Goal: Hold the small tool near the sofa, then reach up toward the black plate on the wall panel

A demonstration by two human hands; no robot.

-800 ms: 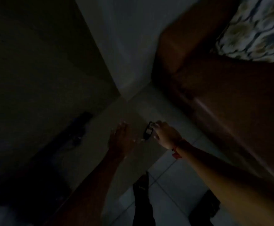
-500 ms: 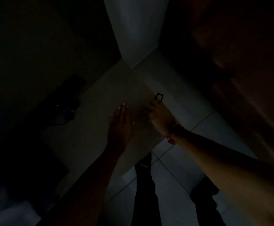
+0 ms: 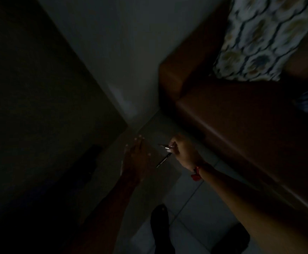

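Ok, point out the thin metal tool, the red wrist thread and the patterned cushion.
Thin metal tool (image 3: 163, 160), head view, shaft.
Red wrist thread (image 3: 196, 172), head view, knot.
Patterned cushion (image 3: 255, 43), head view, centre.

I see my left hand (image 3: 137, 158) flat on the pale flat board (image 3: 160, 182) near its far corner. My right hand (image 3: 183, 153) sits just right, pinching a thin dark metal tool (image 3: 163, 159) over the right edge. The brown sofa (image 3: 241, 114) lies further right, a patterned cushion (image 3: 255, 37) on it.
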